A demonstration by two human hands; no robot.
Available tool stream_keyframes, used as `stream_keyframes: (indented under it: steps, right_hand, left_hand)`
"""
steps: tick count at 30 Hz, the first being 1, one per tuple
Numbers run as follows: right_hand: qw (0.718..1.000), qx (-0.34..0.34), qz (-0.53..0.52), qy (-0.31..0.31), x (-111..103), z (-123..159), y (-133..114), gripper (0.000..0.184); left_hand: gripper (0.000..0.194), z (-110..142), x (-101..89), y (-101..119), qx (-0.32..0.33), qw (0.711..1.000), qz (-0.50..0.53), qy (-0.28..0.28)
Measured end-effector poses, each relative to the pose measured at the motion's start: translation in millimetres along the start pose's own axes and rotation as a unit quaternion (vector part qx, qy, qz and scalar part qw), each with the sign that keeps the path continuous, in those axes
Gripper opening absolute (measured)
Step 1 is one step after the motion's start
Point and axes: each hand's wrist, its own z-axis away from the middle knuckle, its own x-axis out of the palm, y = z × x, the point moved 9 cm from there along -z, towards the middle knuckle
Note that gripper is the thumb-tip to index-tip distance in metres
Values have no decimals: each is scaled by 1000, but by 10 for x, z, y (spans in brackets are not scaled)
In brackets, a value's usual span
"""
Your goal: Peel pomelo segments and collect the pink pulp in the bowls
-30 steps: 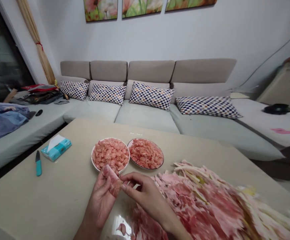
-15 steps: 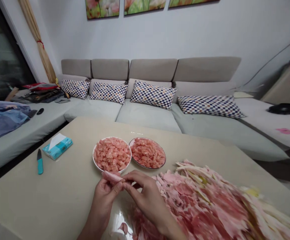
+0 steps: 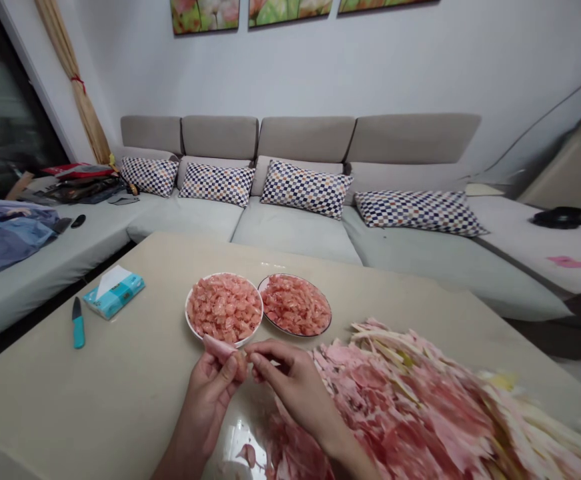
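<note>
My left hand [image 3: 210, 393] is closed around a pink pomelo segment [image 3: 219, 348], its pale skin side up and one end sticking out past the fingers. Right beside it, my right hand [image 3: 290, 383] pinches thumb and forefinger together at the segment's near end. Whatever lies between those fingertips is too small to make out. Just beyond the hands stands a white bowl [image 3: 188, 319] heaped with peeled pomelo flesh [image 3: 225, 305]. A dark-rimmed plate [image 3: 326, 328] next to it carries more flesh [image 3: 295, 303]. Under and beyond my right forearm spreads a large pile of pink membranes and pale peel [image 3: 410, 407].
A teal-handled knife [image 3: 79, 325] and a blue tissue pack [image 3: 115, 293] lie on the table's left side. Near the front, a scrap of membrane [image 3: 247, 455] rests on a shiny wet patch. A grey sofa [image 3: 295, 237] with checkered cushions [image 3: 307, 189] runs behind the table.
My right fingertips have drawn slightly away from the segment. In my left hand the segment has tilted, its far end now higher. Bowl, plate and pile stay put.
</note>
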Motion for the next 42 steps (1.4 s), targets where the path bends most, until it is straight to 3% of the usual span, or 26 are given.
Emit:
stream_keyframes:
  steps: [4, 9, 13, 17, 23, 28, 31, 38, 42]
  right_hand:
    - [998, 34, -45, 17, -68, -169, 151, 33]
    - [985, -78, 137, 74, -210, -534, -34, 17]
    - [950, -151, 272, 39, -44, -663, -104, 14]
    - [930, -155, 332, -4, 121, -648, 29, 16]
    - [940, -167, 297, -6, 64, -626, 106, 17]
    - [951, -173, 256, -4, 5, -559, -2, 17]
    - [967, -142, 211, 15, -30, -452, -71, 16]
    - [994, -41, 96, -25, 136, -148, -78, 18]
    - [996, -29, 76, -18, 153, -120, -61, 15]
  left_hand:
    - [22, -22, -2, 54, 15, 999, 36, 5]
    - [14, -24, -70, 100, 36, 995, 81, 37]
    - [22, -22, -168, 26, 9, 992, 100, 76]
    - [26, -34, -280, 18, 17, 990, 93, 106]
    - [29, -39, -394, 12, 18, 986, 85, 140]
    - [25, -57, -396, 10, 22, 986, 98, 137]
    - [23, -56, -397, 25, 26, 986, 92, 139]
    - [27, -14, -156, 19, 12, 998, 46, 52]
    - [29, -9, -142, 1, 6, 998, 28, 49]
